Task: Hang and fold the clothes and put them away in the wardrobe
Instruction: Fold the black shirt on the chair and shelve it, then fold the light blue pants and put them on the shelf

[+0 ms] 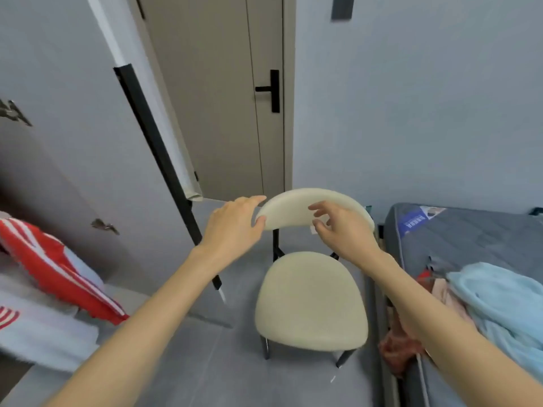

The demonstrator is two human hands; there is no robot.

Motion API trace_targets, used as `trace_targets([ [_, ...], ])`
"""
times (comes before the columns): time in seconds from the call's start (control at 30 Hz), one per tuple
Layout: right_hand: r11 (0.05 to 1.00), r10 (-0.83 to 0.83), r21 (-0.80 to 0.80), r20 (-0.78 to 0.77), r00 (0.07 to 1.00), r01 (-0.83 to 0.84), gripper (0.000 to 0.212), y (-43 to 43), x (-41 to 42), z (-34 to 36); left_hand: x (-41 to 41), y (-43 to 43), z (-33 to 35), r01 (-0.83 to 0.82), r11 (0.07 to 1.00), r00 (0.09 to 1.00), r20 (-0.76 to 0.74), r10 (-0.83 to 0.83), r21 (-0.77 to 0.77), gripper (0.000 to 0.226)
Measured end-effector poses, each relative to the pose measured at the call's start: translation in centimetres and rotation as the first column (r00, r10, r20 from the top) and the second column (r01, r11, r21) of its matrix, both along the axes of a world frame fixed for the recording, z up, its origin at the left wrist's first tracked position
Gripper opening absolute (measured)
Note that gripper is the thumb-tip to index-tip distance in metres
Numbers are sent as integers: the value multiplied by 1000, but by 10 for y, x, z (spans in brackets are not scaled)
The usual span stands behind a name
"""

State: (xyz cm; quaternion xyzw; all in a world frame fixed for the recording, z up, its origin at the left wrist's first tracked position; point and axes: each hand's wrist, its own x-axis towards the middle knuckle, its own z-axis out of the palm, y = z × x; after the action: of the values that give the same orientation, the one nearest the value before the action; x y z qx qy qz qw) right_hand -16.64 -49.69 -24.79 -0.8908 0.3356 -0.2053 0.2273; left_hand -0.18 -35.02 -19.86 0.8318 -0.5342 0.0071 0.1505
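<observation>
Both hands were up on the chair, not on any clothes yet. The person's left hand (235,223) had the 9 o'clock end of the cream curved padded backrest (296,205) caught between the thumb below and the forefinger over the top, which looked like a light pinch. The right hand (345,230) hung in front of the 3 o'clock half with fingers spread and loosely curled, holding nothing; couldn't tell if it actually touched. The backrest's long axis ran 9 to 3, straight across between the two hands, so a two-handed shift of the cream round-seated chair with black legs (311,298) seemed the likely step.

As for the clothes, a fluffy light blue garment (499,304) sat heaped on the grey quilted mattress (470,236) at 4 o'clock, with reddish pieces (396,351) spilling over its edge, nearer the right hand. A red and white striped garment (55,265) lay at 9 o'clock by what looked like the grey wardrobe door (73,142), nearer the left
</observation>
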Motion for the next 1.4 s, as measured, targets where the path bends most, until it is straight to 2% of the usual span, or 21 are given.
trace_targets([
  [0.37, 954, -285, 32, -203, 937, 297, 33, -134, -165, -104, -126, -192, -85, 210, 970, 970, -153, -190, 123, 44],
  [0.6, 879, -415, 63, -386, 824, 473, 30, -196, -283, -180, -215, -287, -153, 323, 914, 923, -292, -249, 244, 45],
  [0.7, 807, -469, 116, -472, 747, 579, 36, -218, -326, -216, -243, -313, -178, 348, 899, 907, -339, -250, 265, 46],
  [0.8, 748, -465, 170, -555, 689, 642, 43, -234, -357, -251, -264, -329, -201, 378, 883, 889, -376, -262, 277, 47],
  [0.97, 713, -389, 214, -672, 631, 668, 54, -259, -383, -297, -282, -345, -237, 420, 846, 860, -440, -256, 329, 47],
  [1.07, 753, -366, 120, -741, 563, 647, 40, -275, -388, -318, -286, -351, -256, 435, 820, 857, -451, -250, 372, 47],
  [1.17, 757, -382, 126, -710, 591, 641, 13, -285, -388, -327, -289, -354, -271, 447, 808, 847, -471, -245, 384, 47],
  [1.27, 765, -380, 249, -570, 729, 594, 10, -275, -385, -314, -297, -356, -282, 459, 799, 841, -480, -250, 388, 47],
  [1.4, 839, -152, 390, -502, 851, 380, 11, -232, -390, -297, -314, -361, -297, 479, 796, 814, -527, -245, 370, 47],
])
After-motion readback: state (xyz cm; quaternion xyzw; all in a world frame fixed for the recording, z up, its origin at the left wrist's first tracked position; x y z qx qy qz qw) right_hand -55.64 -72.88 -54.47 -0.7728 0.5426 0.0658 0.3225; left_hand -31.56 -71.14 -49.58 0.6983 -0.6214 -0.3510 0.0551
